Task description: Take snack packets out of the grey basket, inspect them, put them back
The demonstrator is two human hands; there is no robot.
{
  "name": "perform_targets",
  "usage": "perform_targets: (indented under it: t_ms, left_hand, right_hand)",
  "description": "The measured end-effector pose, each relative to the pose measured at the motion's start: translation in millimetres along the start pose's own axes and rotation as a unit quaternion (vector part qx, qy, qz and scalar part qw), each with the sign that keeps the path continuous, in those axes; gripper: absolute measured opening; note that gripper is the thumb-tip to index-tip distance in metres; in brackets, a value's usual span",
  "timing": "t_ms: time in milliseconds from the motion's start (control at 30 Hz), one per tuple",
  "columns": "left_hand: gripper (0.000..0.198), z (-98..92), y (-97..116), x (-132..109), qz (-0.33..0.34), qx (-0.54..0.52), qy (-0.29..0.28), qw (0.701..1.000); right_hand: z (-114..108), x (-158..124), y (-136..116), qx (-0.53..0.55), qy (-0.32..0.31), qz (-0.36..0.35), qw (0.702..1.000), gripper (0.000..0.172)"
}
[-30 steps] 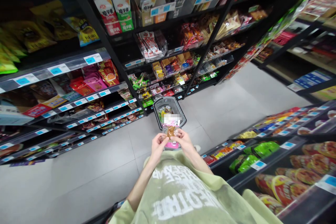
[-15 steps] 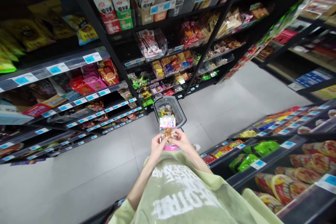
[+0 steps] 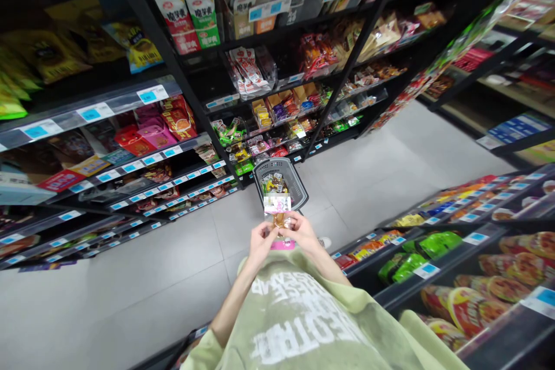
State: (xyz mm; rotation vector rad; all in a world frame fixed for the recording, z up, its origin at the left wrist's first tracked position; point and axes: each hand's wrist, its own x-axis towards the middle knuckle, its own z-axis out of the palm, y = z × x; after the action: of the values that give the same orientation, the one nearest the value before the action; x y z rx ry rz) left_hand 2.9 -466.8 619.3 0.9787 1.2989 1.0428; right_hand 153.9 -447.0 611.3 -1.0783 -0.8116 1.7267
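Close in front of my body, a small clear snack packet [image 3: 280, 218] with a white and pink top and a pink lower edge is held between both hands. My left hand [image 3: 261, 240] pinches its left side, and my right hand [image 3: 300, 229] grips the right side. Brown food shows through the clear middle. The fingers cover part of the packet. Beyond it, on the floor, stands a grey shopping basket [image 3: 297, 184] with several small packets inside; the held packet overlaps its near end in view.
Tall black shelves [image 3: 173, 52] with bagged snacks and price tags line the far side. A lower shelf to the right carries green bags [image 3: 407, 266] and cup-shaped packs [image 3: 472, 303]. Grey floor tiles [image 3: 173, 266] run between them, and a white shoe tip [image 3: 324, 244] shows by my right wrist.
The packet has tilted very slightly in my fingers. Both hands keep their hold, and the basket and shelves stay practically where they were.
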Motion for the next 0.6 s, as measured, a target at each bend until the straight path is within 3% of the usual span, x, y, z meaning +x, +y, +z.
perform_targets:
  t_ms: [200, 300, 433, 533, 600]
  left_hand:
    - [0.028, 2.2, -3.5, 0.1, 0.001, -0.009, 0.011, 1.0]
    - [0.029, 3.1, -7.5, 2.2, 0.031, -0.004, 0.075, 0.997]
    - [0.033, 0.4, -12.3, 4.9, 0.131, 0.067, 0.178, 0.973]
    - [0.018, -0.6, -10.6, 3.4, 0.159, 0.078, 0.123, 0.977]
    - [0.019, 0.4, -7.4, 1.2, 0.145, 0.046, 0.067, 0.986]
  right_hand:
    - [2.3, 0.7, -3.4, -0.017, 0.002, -0.01, 1.0, 0.045]
    - [2.1, 1.2, -4.6, -0.067, 0.017, -0.035, 0.997, 0.039]
    - [0.0, 2.6, -2.8, -0.108, 0.022, -0.056, 0.992, 0.034]
    - [-1.3, 3.8, -0.8, -0.1, 0.013, -0.063, 0.993, 0.035]
    - [-1.9, 3.9, -1.7, -0.091, 0.013, -0.07, 0.993, 0.036]
